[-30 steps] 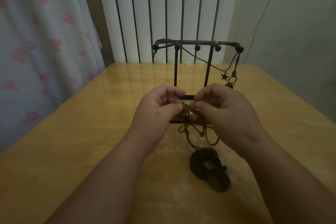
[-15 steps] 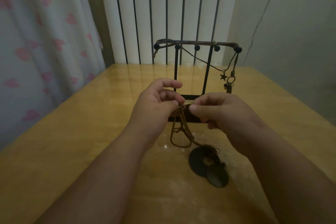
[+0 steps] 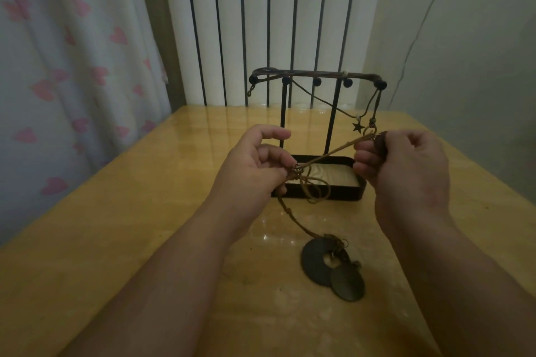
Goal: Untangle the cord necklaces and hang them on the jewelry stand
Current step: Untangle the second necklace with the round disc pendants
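Note:
A brown cord necklace [image 3: 333, 153] is stretched taut between my hands above the table. My left hand [image 3: 255, 165] pinches the cord at a small ring and knot, with a loose loop [image 3: 317, 190] hanging below. My right hand [image 3: 403, 171] grips the cord's other end, up and to the right. From the left hand the cord runs down to two dark disc pendants [image 3: 333, 269] lying on the table. Behind the hands stands the black jewelry stand [image 3: 316, 80], with a star-pendant necklace [image 3: 358, 126] hanging from its top bar.
The wooden table [image 3: 145, 226] carries the stand's black tray base [image 3: 355, 188]. A heart-patterned curtain [image 3: 72, 66] hangs at the left, striped vertical panels [image 3: 261, 23] stand behind the stand, and a plain wall is at the right.
My hands have pulled apart: the right hand moved up and right, drawing the cord out straight. The tangle has opened into a single loop below my left hand.

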Demonstrator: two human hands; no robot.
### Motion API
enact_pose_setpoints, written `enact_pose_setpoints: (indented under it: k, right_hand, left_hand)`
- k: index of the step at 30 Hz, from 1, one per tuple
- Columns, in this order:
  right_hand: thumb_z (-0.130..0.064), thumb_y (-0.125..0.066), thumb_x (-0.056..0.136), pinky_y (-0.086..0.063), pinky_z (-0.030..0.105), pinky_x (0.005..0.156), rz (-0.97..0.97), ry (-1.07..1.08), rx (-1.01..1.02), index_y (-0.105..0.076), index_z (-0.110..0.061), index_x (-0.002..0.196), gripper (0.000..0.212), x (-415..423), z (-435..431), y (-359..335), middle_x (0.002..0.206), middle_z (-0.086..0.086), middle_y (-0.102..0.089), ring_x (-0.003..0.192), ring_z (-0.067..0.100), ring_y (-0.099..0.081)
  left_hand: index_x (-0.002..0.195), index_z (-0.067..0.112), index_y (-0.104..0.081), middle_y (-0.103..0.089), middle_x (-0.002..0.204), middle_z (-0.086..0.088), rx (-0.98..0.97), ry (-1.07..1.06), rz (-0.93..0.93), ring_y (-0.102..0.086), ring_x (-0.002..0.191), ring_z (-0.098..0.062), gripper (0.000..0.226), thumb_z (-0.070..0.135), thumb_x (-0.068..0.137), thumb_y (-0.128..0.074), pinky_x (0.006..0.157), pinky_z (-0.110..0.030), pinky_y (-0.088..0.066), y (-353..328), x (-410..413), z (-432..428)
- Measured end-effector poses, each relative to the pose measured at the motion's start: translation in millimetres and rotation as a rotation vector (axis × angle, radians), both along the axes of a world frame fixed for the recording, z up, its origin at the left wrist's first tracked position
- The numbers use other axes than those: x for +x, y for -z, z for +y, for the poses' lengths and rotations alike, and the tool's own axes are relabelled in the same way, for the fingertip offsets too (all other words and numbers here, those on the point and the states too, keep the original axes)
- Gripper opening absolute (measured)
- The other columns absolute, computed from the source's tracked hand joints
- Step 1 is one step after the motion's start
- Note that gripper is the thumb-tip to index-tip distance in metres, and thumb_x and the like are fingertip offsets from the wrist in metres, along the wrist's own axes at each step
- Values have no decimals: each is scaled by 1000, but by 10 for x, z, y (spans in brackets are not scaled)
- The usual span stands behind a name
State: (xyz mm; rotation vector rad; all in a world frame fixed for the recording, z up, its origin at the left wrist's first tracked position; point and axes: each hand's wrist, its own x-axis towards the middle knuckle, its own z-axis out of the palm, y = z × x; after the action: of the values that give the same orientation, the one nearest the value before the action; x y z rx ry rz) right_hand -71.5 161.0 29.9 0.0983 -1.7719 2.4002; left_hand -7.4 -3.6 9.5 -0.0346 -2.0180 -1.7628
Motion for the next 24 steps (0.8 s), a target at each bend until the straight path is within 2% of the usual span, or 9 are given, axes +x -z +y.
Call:
enact_pose_setpoints:
  k: [3, 5, 7, 10, 13, 17, 19, 21, 24]
  right_hand:
    - [-19, -46, 100, -50, 21, 53, 32, 41, 88, -58, -17, 108, 14, 1, 9, 0, 77, 0, -69, 61, 7, -62]
    - [-20, -49, 98, -48, 27, 57, 28, -9, 284, -63, -18, 102, 15, -24, 37, 1, 79, 1, -67, 67, 12, -58]
    - [-21, -54, 95, -45, 29, 62, 26, -117, 525, -67, -19, 92, 13, -48, 43, 29, 84, 2, -65, 75, 15, -55]
    - [-21, -55, 94, -37, 23, 61, 64, -250, 774, -68, -25, 91, 14, -64, 3, 89, 91, -9, -59, 82, 4, -49]
    - [-19, -52, 96, -32, 17, 66, 195, -324, 763, -65, -35, 106, 23, -35, -23, 79, 97, -25, -53, 87, -9, -42]
    - [-22, -52, 99, -37, 12, 71, 240, -535, 709, -60, -39, 120, 28, 13, -45, 93, 104, -27, -63, 91, -15, -56]
    - [-18, -55, 97, -42, 14, 76, 218, -589, 703, -61, -36, 119, 29, 16, -58, 111, 102, -22, -70, 92, -15, -61]
    - [-18, -58, 95, -46, 20, 79, 208, -603, 710, -65, -34, 112, 24, 25, -53, 114, 97, -16, -73, 90, -7, -66]
    - [-21, -61, 94, -46, 22, 76, 226, -599, 759, -70, -34, 101, 18, 37, -41, 113, 91, -14, -73, 86, -5, -66]
  left_hand:
    - [114, 29, -57, -64, 85, 2, -3, -13, 9, -63, 76, -10, 53, -17, 86, -53, 65, -26, -50, 11, -8, 12]
    - [113, 29, -58, -65, 84, 2, 49, -18, 17, -62, 75, -12, 51, -15, 87, -53, 65, -28, -50, 23, -13, -11]
    - [115, 28, -59, -65, 82, 3, 84, -9, 16, -64, 78, -16, 49, -13, 88, -54, 72, -36, -54, 36, -17, -28]
    - [118, 28, -59, -66, 85, 2, 88, 12, 18, -67, 84, -20, 50, -11, 89, -55, 81, -43, -57, 45, -19, -11]
    - [121, 32, -58, -67, 84, 6, 49, 14, 10, -68, 82, -12, 52, -10, 90, -56, 78, -34, -55, 38, -6, 6]
    - [122, 33, -58, -67, 83, 7, 10, 11, 12, -66, 85, -11, 53, -9, 89, -57, 78, -32, -52, 24, 15, 11]
    - [122, 32, -58, -67, 83, 7, 6, 8, 21, -67, 86, -12, 54, -10, 89, -57, 81, -35, -54, 17, 24, 12]
    - [122, 32, -57, -67, 82, 7, -12, 3, 31, -67, 86, -12, 54, -11, 89, -57, 85, -37, -55, 10, 32, 16]
    - [123, 33, -56, -67, 81, 10, -37, 11, 32, -67, 84, -7, 55, -10, 89, -57, 88, -38, -54, 2, 40, 32]
